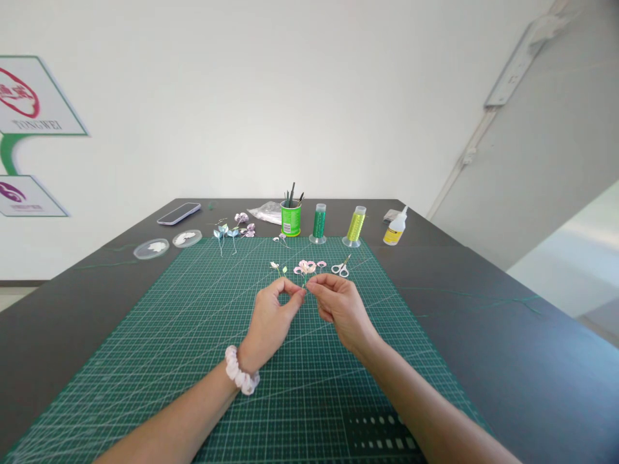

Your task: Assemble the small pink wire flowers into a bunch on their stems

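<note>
Against white wall, on dark tabletop (pixel 483 322) with green cutting mat (pixel 193 348), both hands, left (pixel 269 320) and right (pixel 341 308), pinched on pink wire flower (pixel 305 267), raised above mat for close work, scissors (pixel 341 268) kept near.

Bright, even room light, soft shadows, wide-lens warp at the edges.

Daylight seems to spill in from the far right, past the fingers (pixel 316 283), where the floor washes out pale. Under the hands only faint shadows fall on the green mat (pixel 193 335). Near the fingers all is sharp; left of them the wall signs (pixel 29 103) smear, and the table edges (pixel 72 264) splay outward.
</note>
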`<state>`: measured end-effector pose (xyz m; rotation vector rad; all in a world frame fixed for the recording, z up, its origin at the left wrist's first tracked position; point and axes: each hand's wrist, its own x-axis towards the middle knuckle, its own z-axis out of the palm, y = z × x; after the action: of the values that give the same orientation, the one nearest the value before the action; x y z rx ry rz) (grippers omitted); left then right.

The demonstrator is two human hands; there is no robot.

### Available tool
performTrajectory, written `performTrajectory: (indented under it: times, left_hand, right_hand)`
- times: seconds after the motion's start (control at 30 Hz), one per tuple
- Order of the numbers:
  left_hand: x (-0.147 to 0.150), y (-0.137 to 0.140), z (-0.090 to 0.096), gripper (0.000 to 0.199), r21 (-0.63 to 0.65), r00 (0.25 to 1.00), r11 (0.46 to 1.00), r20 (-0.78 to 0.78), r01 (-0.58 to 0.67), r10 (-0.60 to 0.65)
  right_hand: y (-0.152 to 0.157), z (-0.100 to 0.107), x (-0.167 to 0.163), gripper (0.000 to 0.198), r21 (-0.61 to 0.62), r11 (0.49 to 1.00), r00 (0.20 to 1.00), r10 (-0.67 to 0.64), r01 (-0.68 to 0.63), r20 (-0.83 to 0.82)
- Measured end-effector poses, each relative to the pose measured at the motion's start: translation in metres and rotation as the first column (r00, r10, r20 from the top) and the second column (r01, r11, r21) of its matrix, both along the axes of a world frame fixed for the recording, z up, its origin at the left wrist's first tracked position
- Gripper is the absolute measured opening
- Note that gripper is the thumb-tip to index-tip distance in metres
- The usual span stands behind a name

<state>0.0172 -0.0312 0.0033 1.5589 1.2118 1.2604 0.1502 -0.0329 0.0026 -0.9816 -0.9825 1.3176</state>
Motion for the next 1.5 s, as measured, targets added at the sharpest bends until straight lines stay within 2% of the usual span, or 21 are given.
performTrajectory:
  times: [0.23,0.97,1.5]
  left_hand:
    - [0.0,0.0,0.001,0.016,-0.033,0.999,0.999,-0.035,-0.013,0.012]
    - [0.0,0.002,-0.009,0.019,-0.075,0.996,0.994,0.042,0.077,-0.074]
    - [0.004,0.0,-0.005,0.018,-0.139,0.962,0.982,0.258,0.127,-0.088]
  right_hand:
    - [-0.001,0.001,0.0,0.021,-0.001,1.0,1.0,0.004,-0.004,-0.012]
    - [0.0,0.0,-0.001,0.024,-0.015,0.999,0.999,-0.033,0.033,-0.009]
    - [0.0,0.001,0.0,0.024,-0.045,0.999,0.999,-0.026,0.025,-0.021]
